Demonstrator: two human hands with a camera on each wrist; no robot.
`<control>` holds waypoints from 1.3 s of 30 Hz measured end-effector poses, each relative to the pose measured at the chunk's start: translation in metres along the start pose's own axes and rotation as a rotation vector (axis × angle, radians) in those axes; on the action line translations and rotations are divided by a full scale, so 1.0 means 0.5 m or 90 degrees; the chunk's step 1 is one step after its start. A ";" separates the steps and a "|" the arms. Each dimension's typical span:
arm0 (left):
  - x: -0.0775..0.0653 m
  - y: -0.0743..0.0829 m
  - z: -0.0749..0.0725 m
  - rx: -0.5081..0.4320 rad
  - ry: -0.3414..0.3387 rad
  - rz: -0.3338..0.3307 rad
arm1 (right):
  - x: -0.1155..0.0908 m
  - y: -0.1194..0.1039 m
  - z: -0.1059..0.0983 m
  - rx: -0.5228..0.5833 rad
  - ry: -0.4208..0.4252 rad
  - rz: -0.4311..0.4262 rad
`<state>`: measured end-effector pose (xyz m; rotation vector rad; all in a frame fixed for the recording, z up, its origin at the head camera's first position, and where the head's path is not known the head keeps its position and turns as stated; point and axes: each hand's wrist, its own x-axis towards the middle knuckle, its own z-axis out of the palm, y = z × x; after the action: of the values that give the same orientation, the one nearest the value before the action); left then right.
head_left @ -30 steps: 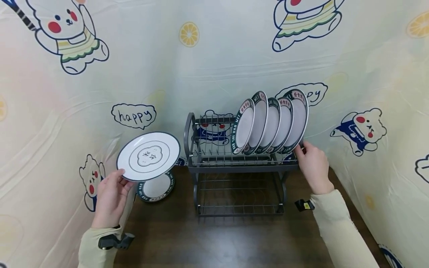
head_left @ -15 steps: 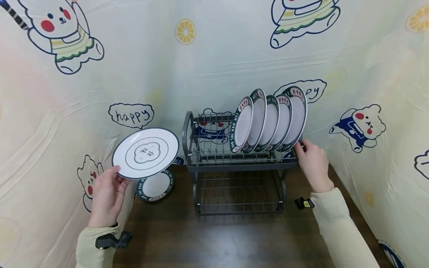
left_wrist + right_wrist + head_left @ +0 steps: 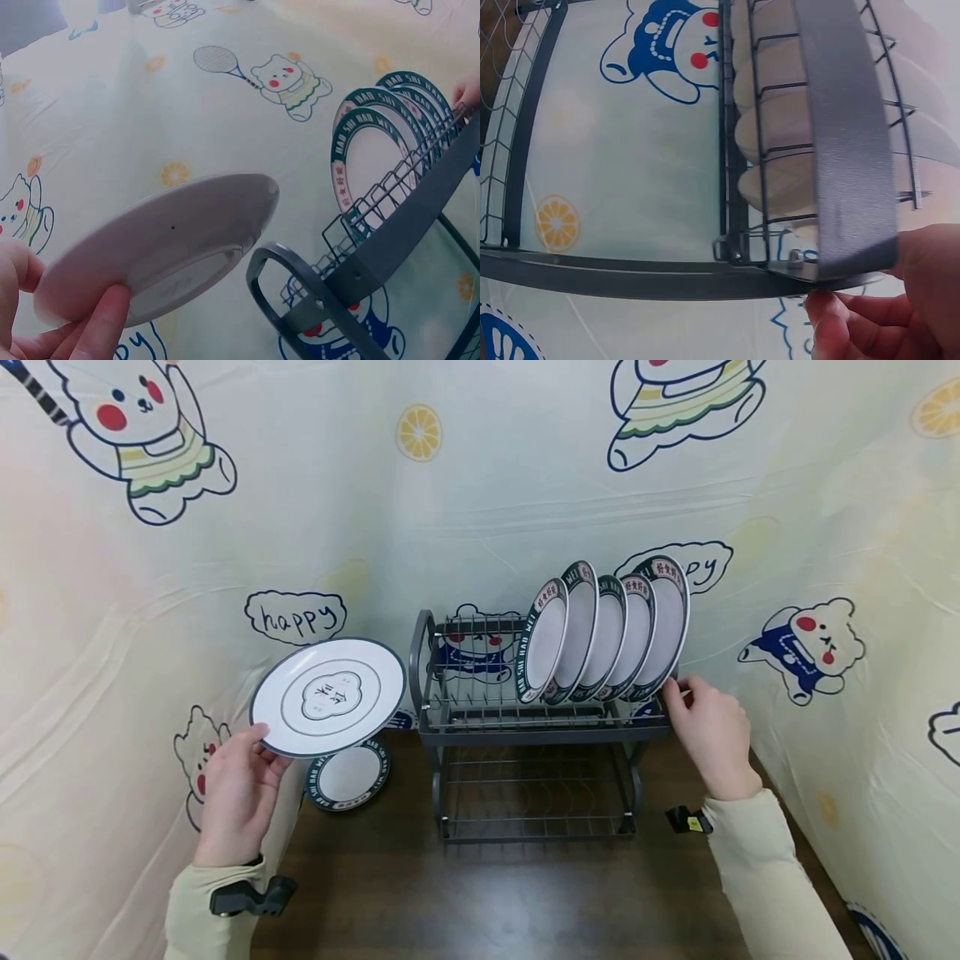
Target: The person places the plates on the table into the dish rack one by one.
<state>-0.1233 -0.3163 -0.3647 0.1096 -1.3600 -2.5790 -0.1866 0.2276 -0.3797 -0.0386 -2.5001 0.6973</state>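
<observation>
My left hand (image 3: 242, 793) pinches the near-left edge of a white plate (image 3: 330, 697) with a thin dark-blue rim, its printed face up. In the left wrist view the plate's underside (image 3: 172, 240) shows, with fingers beneath it. It is held in the air left of a dark grey two-tier dish rack (image 3: 540, 738). Several green-rimmed white plates (image 3: 543, 643) stand tilted in the upper tier's right half. My right hand (image 3: 708, 735) grips the rack's upper right corner; in the right wrist view its fingertips (image 3: 829, 330) curl under the frame.
Another green-rimmed plate (image 3: 348, 777) lies on the brown table (image 3: 480, 902), below the held plate and left of the rack. A patterned cloth (image 3: 480, 527) rises behind and at both sides. Part of a blue-and-white striped item (image 3: 876, 931) shows at lower right.
The held plate has risen slightly and its tilt has changed a little. My right hand stays at the rack's corner, its wrist shifted slightly right.
</observation>
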 end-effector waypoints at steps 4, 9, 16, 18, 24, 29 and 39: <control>-0.002 0.003 0.006 0.012 -0.012 0.003 | -0.009 -0.007 -0.011 -0.002 0.044 -0.021; -0.007 0.004 0.016 0.013 -0.011 0.005 | -0.019 -0.018 -0.023 0.006 0.098 -0.050; -0.012 0.005 0.031 0.024 -0.015 -0.009 | -0.027 -0.046 -0.038 0.052 0.158 -0.071; -0.012 0.004 0.037 0.027 -0.019 -0.012 | -0.030 -0.059 -0.042 0.061 0.162 -0.080; -0.015 -0.002 0.053 0.030 -0.064 -0.018 | -0.046 -0.098 -0.050 0.076 0.149 -0.136; -0.024 -0.005 0.063 0.051 -0.089 -0.031 | -0.052 -0.120 -0.041 0.119 0.108 -0.186; -0.034 -0.026 0.086 0.087 -0.107 -0.035 | -0.064 -0.160 -0.014 0.193 0.011 -0.250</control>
<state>-0.1162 -0.2709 -0.3515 -0.0503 -1.6139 -2.5884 -0.1468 0.1565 -0.3514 0.5372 -2.2609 0.8859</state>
